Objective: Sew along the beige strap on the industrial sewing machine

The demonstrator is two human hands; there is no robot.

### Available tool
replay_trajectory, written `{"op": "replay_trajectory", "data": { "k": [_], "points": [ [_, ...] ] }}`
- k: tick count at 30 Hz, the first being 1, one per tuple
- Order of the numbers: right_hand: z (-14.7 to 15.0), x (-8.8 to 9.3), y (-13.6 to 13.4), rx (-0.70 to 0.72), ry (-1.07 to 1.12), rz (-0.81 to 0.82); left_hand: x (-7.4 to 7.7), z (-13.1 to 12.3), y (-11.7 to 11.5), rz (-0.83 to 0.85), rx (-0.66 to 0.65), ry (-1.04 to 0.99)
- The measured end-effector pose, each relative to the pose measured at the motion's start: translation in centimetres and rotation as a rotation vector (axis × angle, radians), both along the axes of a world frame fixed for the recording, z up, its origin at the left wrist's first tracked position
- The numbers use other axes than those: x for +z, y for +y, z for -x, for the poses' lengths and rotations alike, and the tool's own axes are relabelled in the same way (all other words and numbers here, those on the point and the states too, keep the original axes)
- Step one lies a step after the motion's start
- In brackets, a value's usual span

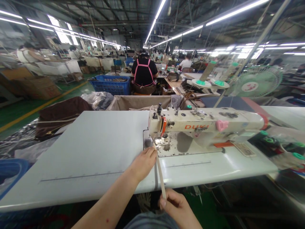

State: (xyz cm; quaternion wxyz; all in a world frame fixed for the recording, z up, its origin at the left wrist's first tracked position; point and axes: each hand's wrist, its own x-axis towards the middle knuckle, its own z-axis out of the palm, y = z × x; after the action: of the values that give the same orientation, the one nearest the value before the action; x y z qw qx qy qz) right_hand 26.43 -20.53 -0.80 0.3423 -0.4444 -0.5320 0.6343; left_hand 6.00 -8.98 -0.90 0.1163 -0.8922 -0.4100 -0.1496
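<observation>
A narrow beige strip (160,173) runs from the needle area of a white sewing machine (205,124) down over the table's front edge. My left hand (145,160) rests on the table just in front of the presser foot, its fingers pressed together on the strip's upper part. Below the table edge, my right hand (175,205) pinches the strip's lower part between thumb and fingers. The strip's far end at the needle is too small to make out.
The pale tabletop (95,152) spreads left of the machine. Behind it stand a fabric-lined bin (135,102) and a blue basket (111,85). A person in a pink-strapped apron (144,71) sits ahead. A green fan (259,82) and thread cones (207,74) are at right.
</observation>
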Motion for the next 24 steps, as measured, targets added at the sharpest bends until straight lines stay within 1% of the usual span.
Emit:
{"op": "replay_trajectory", "data": {
  "k": [2, 4, 6, 8, 11, 18, 24],
  "points": [
    [-0.1, -0.2, 0.2, -0.008, -0.038, -0.094, -0.1, 0.0, 0.0, 0.001, 0.021, -0.017],
    [-0.1, 0.2, 0.3, -0.028, -0.068, -0.123, -0.2, -0.1, 0.0, 0.014, 0.045, -0.055],
    [0.1, 0.7, 0.2, -0.057, -0.059, -0.07, -0.4, 0.0, 0.0, 0.022, 0.047, -0.086],
    [0.3, 1.1, 0.1, -0.09, 0.012, 0.042, -0.5, 0.0, 0.0, 0.021, 0.047, -0.101],
    [0.7, 1.2, 0.0, -0.099, 0.123, 0.19, -0.4, 0.0, 0.0, 0.0, 0.041, -0.075],
    [0.5, 1.4, -0.3, -0.144, 0.129, 0.23, -0.1, 0.0, 0.1, -0.014, 0.037, -0.04],
    [0.5, 1.3, -0.2, -0.141, 0.143, 0.258, 0.1, 0.0, -0.1, -0.024, 0.026, -0.004]
  ]
}}
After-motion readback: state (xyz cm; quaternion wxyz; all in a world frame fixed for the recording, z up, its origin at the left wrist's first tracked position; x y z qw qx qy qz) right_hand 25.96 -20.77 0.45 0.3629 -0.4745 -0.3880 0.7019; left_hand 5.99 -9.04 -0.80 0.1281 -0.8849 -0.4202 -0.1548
